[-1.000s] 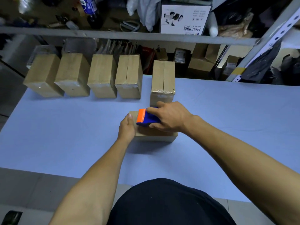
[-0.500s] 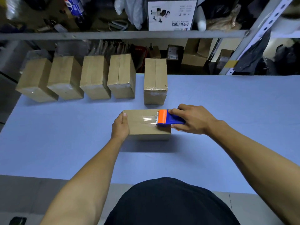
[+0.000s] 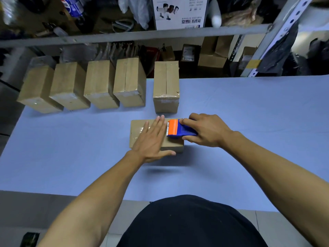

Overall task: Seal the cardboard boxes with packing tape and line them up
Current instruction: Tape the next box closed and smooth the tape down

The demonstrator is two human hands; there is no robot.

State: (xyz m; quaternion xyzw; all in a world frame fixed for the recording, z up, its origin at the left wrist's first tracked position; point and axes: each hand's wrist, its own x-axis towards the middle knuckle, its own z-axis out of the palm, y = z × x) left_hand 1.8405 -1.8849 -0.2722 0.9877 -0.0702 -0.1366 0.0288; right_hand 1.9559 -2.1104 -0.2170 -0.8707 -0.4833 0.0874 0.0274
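Note:
A brown cardboard box (image 3: 138,132) lies flat on the blue table (image 3: 71,148) in front of me, with a strip of clear tape along its top. My left hand (image 3: 151,139) lies flat on that top, fingers straight, pressing the tape. My right hand (image 3: 204,130) grips a blue and orange tape dispenser (image 3: 178,130) at the box's right end. Its toothed blade sits just right of my left fingertips. Several taped boxes (image 3: 99,84) stand in a row along the table's far edge, the rightmost one (image 3: 166,86) just behind the flat box.
Behind the table runs a metal shelf rack (image 3: 135,35) crowded with cartons, bags and a white printed box (image 3: 179,12). A slanted rack post (image 3: 277,38) rises at the right. The table's right half (image 3: 258,107) is bare blue cloth.
The dispenser was drawn from the box's left end to its right end, laying tape. My left hand moved from gripping the left end to lying flat on top.

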